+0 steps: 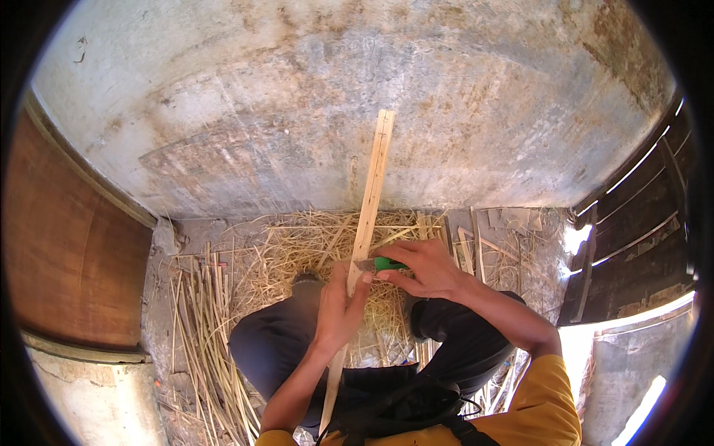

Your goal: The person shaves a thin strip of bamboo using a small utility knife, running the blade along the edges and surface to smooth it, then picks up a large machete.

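A long, pale strip of wood or bamboo (374, 175) slopes up from my lap, its far end raised in front of the wall. Small dark marks run along its face. My left hand (338, 312) is closed round the strip at its middle, the thumb lying near its right edge. In my right hand (430, 271) is a short green-handled knife (388, 263), gripped between fingers and thumb. Its greyish blade lies across the strip just above my left thumb. Part of the handle is hidden by my fingers.
Thin shavings (297, 241) cover the floor between my bent knees and the wall (357, 97). A bundle of long thin sticks (204, 334) lies at the left, near a brown wooden panel (78, 238). More strips lie at the right, near dark slatted boards (632, 245).
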`<state>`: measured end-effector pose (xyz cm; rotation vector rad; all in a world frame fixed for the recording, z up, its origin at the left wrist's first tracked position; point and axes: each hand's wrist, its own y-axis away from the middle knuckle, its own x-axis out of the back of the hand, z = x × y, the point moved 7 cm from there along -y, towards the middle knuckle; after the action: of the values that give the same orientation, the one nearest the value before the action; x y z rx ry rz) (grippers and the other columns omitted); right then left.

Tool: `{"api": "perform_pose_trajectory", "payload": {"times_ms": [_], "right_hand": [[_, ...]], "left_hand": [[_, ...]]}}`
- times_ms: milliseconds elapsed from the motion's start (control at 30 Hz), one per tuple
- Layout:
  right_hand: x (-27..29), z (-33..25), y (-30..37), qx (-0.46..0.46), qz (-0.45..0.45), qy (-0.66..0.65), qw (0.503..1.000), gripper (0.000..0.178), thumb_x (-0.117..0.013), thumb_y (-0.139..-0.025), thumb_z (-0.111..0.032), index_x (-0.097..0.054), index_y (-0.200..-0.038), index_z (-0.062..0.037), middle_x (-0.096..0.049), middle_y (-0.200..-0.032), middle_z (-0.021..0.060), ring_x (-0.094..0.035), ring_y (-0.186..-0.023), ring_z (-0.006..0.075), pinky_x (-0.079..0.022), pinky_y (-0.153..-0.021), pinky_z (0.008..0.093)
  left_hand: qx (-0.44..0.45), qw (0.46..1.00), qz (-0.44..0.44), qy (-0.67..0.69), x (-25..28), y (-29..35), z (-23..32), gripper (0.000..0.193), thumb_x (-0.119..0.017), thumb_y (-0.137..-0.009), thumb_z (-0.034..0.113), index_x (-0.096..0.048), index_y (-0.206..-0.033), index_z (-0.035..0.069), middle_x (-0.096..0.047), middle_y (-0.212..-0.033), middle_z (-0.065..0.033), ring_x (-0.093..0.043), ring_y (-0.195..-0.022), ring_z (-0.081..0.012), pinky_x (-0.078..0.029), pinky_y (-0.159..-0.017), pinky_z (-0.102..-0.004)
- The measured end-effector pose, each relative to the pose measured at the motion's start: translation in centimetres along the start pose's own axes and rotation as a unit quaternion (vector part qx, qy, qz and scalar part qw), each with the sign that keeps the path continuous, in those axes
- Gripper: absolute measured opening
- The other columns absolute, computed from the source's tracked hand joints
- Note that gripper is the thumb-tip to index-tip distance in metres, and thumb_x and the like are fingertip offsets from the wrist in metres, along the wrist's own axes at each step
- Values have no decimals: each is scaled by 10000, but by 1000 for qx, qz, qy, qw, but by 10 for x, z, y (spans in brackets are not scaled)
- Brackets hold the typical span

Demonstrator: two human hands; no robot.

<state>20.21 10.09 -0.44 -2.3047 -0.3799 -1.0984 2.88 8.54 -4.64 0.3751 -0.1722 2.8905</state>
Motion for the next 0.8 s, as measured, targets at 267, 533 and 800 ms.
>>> {"api": "perform_pose_trajectory", "payload": {"times_ms": [267, 533, 800], "right_hand": [[-6, 5, 1, -9, 21, 54, 998, 330, -725, -981, -356, -737, -1225, -134, -773, -942, 106, -754, -768, 322, -582, -647, 402], [57, 88, -9, -217, 110, 121, 962, 375, -595, -1072, -412, -740, -1162, -78, -654, -708, 154, -644, -580, 317, -468, -538, 429], [71, 72, 1, -242, 163, -41, 955, 341, -504, -1109, -363, -673, -1152, -70, -518, -618, 118, -535, -548, 212, -425, -582, 379]], "left_hand": [[7, 999, 1, -48, 0, 1, -1, 258, -615, -1082, 226, -535, -1175, -1, -649, -742, -179, -643, -597, -315, -454, -540, -402], [28, 996, -30, -76, -18, 16, -5, 239, -613, -1081, 217, -519, -1158, 11, -546, -643, -144, -569, -503, -240, -395, -491, -384], [76, 995, -57, 14, -12, 6, -11, 282, -543, -1103, 285, -567, -1208, 24, -580, -690, -88, -587, -591, -227, -445, -571, -396]]}}
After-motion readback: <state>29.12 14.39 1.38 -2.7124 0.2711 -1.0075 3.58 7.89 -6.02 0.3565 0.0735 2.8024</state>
